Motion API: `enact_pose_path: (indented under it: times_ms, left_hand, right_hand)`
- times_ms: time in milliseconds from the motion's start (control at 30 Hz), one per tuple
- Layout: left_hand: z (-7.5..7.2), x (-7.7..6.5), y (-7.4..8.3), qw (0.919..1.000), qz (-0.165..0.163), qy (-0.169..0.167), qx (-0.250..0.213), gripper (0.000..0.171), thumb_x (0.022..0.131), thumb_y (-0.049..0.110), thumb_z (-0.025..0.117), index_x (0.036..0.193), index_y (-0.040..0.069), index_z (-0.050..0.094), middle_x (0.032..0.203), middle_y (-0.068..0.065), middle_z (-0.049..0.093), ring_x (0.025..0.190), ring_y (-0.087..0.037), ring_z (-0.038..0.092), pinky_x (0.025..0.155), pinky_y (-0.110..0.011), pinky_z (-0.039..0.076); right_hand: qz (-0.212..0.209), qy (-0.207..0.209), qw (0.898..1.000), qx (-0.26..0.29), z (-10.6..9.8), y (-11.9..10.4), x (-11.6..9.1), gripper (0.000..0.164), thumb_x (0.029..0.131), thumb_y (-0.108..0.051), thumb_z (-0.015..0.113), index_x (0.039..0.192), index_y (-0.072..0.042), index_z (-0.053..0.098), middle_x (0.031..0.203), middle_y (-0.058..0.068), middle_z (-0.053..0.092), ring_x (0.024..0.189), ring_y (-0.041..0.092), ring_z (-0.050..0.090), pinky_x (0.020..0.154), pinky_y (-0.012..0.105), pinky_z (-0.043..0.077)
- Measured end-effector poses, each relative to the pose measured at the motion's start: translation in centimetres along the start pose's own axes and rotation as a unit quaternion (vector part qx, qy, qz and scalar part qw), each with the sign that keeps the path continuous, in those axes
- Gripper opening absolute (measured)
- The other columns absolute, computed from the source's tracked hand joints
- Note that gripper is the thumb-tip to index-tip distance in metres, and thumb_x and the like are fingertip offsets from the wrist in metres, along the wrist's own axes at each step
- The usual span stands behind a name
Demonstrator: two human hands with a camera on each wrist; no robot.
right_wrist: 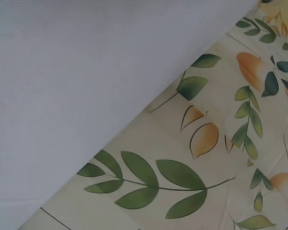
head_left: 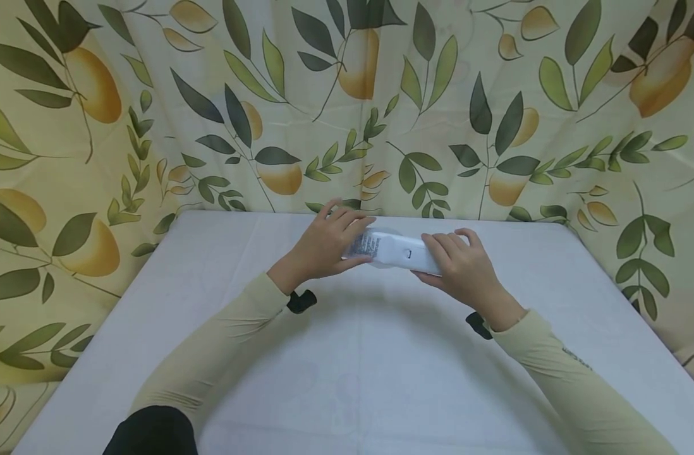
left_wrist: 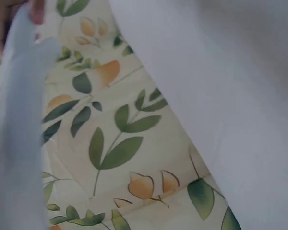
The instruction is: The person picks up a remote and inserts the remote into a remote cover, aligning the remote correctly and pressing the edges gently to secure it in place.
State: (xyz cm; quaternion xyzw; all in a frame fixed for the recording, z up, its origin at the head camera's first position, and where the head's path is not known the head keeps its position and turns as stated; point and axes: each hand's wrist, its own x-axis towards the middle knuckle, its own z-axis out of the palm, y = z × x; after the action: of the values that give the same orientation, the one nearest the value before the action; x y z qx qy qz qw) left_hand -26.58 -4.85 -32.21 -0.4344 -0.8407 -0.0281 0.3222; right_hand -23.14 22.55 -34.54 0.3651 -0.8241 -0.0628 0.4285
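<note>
Nothing legible; tiny print [head_left: 371,245] on the white package [head_left: 401,250]; small lettering [head_left: 577,359] on right sleeve [head_left: 574,388]

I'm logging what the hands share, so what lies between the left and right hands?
A long white item with small dark print spans the gap, gripped by the left hand and right hand; the head view shows this.

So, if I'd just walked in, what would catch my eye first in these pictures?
Probably the pale fabric backdrop patterned with green leaves and yellow-orange fruit, hanging behind the flat white table. Next might come the long white object with dark print, held toward the table's far side: the person's bare left hand grips one end, the bare right hand the other.
</note>
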Motion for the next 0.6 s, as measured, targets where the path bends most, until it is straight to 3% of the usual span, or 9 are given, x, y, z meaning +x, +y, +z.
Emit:
enact_pose_path:
  times_ms: [133,200,367,600]
  left_hand:
    - [-0.6,0.5,-0.2,0.9988,-0.008,0.047,-0.012,0.029,0.083,0.032,0.069,0.105,0.012,0.068,0.103,-0.003,0.068,0.103,-0.021,0.060,0.110,-0.047,0.032]
    - [-0.8,0.7,-0.2,0.9985,0.002,0.054,-0.005,0.021,0.083,0.029,0.070,0.097,0.013,0.071,0.097,-0.002,0.070,0.099,-0.020,0.061,0.109,-0.048,0.033]
    - [-0.4,0.9,-0.1,0.9986,0.023,0.046,0.008,0.014,0.083,0.026,0.069,0.088,0.013,0.074,0.089,0.000,0.070,0.093,-0.018,0.063,0.107,-0.048,0.035]
    - [0.7,0.9,0.3,0.9957,0.044,0.068,0.045,0.012,0.085,0.019,0.064,0.082,0.011,0.072,0.084,-0.001,0.070,0.088,-0.017,0.065,0.103,-0.045,0.040]
  right_hand:
    - [-0.011,0.011,1.000,-0.003,0.1,-0.2,-0.2,0.068,0.057,-0.033,0.088,0.106,0.005,0.059,0.090,0.021,0.066,0.073,0.033,0.066,0.072,0.052,0.052]
    - [-0.013,0.019,1.000,-0.005,0.1,-0.3,-0.2,0.068,0.057,-0.032,0.088,0.106,0.005,0.060,0.090,0.020,0.066,0.072,0.033,0.065,0.071,0.052,0.052]
    - [-0.016,0.033,0.999,-0.009,0.3,-0.5,-0.2,0.067,0.057,-0.031,0.088,0.107,0.005,0.061,0.090,0.019,0.066,0.071,0.032,0.064,0.071,0.051,0.051]
    - [-0.041,0.030,0.999,0.002,0.7,-1.0,-0.2,0.065,0.058,-0.031,0.088,0.108,0.003,0.063,0.090,0.016,0.069,0.073,0.030,0.064,0.070,0.051,0.051]
